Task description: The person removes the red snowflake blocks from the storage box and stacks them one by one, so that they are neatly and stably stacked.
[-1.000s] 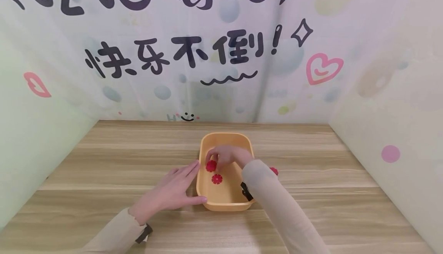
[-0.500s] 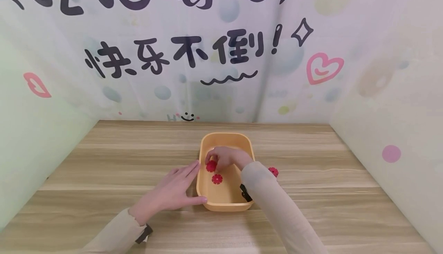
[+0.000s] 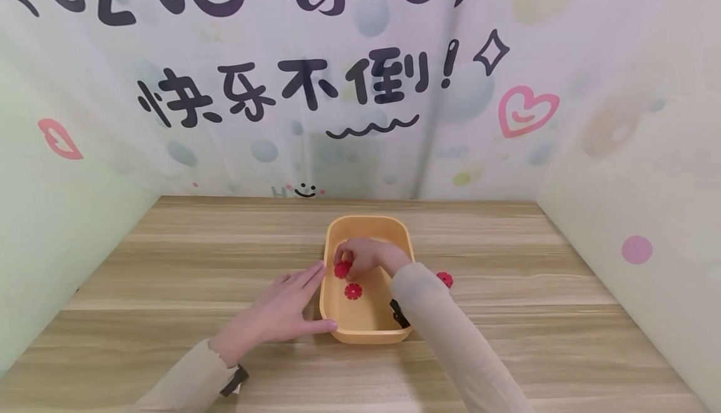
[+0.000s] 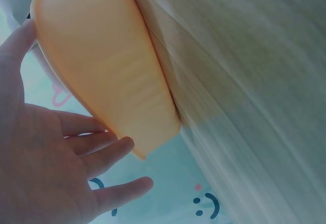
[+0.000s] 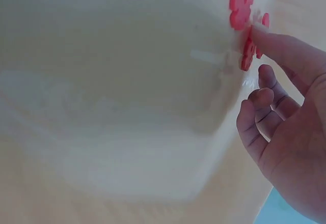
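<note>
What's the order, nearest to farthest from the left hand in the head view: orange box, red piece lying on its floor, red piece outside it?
1. Orange box: its left side touches the left hand.
2. Inner red piece: flat on the box's floor, right of the hand.
3. Outer red piece: beyond the box's right side.

Slants the left arm (image 3: pixel 183 378) in from the lower left, with the left wrist (image 3: pixel 225 343) almost straight. Holds the left hand (image 3: pixel 281 310) relaxed, with nearly straight left fingers (image 4: pixel 107 159) slightly apart and the left thumb (image 3: pixel 320 325) spread wide of them. Slants the right arm (image 3: pixel 459 338) in from the lower right and bends the right wrist (image 3: pixel 397 258) toward the left. Has the right hand (image 3: pixel 367 255) in a pinch, with the right thumb (image 5: pixel 285 51) extended and the other visible right fingers (image 5: pixel 249 127) loosely curled toward the right palm (image 5: pixel 300 152).
</note>
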Available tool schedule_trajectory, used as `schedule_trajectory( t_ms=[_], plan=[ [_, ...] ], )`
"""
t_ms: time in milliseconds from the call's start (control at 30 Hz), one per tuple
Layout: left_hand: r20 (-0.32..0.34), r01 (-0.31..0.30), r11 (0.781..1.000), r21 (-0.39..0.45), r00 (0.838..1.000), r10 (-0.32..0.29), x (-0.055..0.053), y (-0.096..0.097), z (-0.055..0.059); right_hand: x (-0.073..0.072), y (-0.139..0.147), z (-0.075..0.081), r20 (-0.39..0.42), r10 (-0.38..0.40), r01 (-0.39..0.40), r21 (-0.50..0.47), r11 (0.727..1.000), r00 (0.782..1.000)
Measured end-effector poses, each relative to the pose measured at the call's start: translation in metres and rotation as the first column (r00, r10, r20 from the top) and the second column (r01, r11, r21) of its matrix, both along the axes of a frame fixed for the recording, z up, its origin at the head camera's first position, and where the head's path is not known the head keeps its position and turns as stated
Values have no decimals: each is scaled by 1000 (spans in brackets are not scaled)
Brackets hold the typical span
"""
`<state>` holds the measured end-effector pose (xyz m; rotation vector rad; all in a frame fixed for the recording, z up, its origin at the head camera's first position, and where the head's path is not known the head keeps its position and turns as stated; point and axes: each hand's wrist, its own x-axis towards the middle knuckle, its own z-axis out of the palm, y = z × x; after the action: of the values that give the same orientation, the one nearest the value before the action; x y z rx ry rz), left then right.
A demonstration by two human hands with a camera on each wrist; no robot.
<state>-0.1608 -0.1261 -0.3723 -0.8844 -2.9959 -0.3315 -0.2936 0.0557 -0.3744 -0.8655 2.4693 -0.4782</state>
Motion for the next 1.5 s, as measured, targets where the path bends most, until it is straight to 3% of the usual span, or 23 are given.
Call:
schedule_trajectory(
  t_ms=[167, 600, 900, 1167, 1500],
  plan=[
    [0, 2, 1000, 1, 1000, -2, 0, 0, 1, -2, 3, 10, -46, 21, -22, -11, 1000, 999],
    [-13, 7, 1000, 1, 1000, -7, 1, 0, 1, -5, 10, 40, -129, -35, 28, -52, 998, 991],
    [-12, 5, 1000, 3, 1000, -5, 1, 0, 1, 3, 20, 55, -149, 29, -35, -32, 999, 988],
    [11, -13, 1000, 13, 1000, 13, 1, 2, 0, 12, 44, 56, -175, 74, -81, -31, 996, 982],
    [26, -33, 999, 15, 999, 33, 1, 2, 0, 21, 85, 49, -188, 115, -138, -115, 984, 975]
  ],
)
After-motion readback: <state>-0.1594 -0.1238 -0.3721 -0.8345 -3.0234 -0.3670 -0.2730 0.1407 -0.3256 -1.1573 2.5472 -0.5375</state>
